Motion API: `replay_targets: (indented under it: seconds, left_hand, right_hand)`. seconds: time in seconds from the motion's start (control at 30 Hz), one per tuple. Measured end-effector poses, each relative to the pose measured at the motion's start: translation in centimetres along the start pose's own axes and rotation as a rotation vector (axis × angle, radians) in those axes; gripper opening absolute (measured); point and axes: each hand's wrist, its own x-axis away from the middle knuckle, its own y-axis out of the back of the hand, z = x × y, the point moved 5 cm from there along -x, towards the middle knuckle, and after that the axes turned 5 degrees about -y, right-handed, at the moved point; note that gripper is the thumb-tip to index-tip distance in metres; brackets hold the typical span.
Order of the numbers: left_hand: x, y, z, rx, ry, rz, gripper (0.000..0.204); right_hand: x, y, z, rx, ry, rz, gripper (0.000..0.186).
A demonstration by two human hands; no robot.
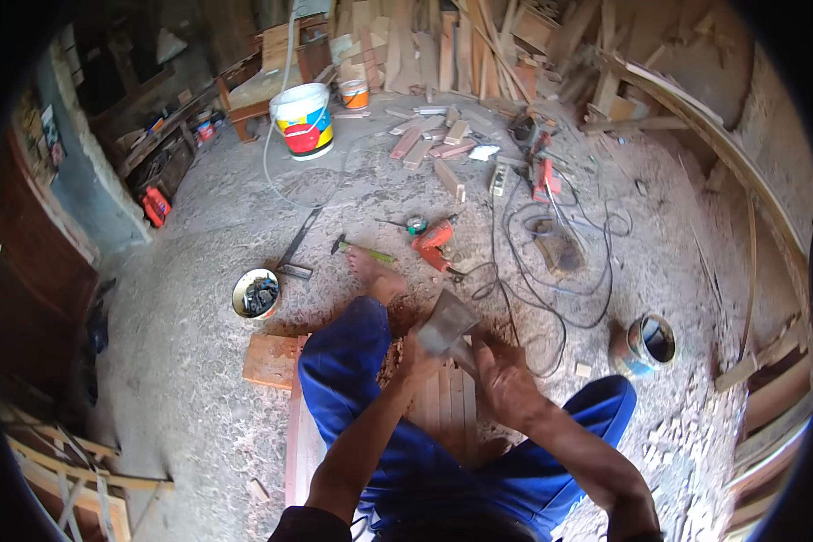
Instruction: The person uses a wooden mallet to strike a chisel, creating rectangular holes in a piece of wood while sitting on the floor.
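Note:
My right hand point(512, 387) is closed round the handle of a mallet point(449, 322) with a blocky grey head, blurred by motion. The mallet's head hangs beside and partly over my left hand point(415, 359). Those left fingers look curled together, but what they hold is hidden. Below both hands, long wooden boards point(444, 406) lie between my legs, with reddish shavings around them. Beyond my bare foot are a hammer point(368, 252) with a green handle and an orange power drill point(434, 242).
A try square point(300, 244) lies by a small bucket of dark bits point(258, 294). Cables point(551, 312) loop across the floor at right, near a dented tin point(646, 343). A large paint bucket point(302, 122), wood offcuts point(425, 144) and a red power tool point(544, 179) stand farther off.

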Motion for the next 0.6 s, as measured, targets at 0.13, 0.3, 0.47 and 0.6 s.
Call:
replay_targets:
  seconds: [0.13,0.3,0.47,0.6]
  left_hand:
    - [-1.4,1.5,-2.8,-0.109,-0.279,-0.114,0.036]
    - [-5.1,2.1,3.9,-0.084,0.225,-0.067,0.025]
    - [-1.1,2.7,-2.0,0.032,-0.177,-0.094,0.02]
    - [-1.7,2.3,-12.9,-0.028,-0.443,-0.223,0.022]
  right_hand:
    - [1.1,5.5,0.9,-0.397,-0.114,-0.003,0.051]
    - [2.2,-0.6,-0.8,-0.945,-0.149,-0.171,0.059]
    - [5.5,-9.8,-2.4,-1.519,-0.519,0.255,0.072]
    - [7.2,-13.1,-2.9,-1.698,-0.659,0.359,0.063]
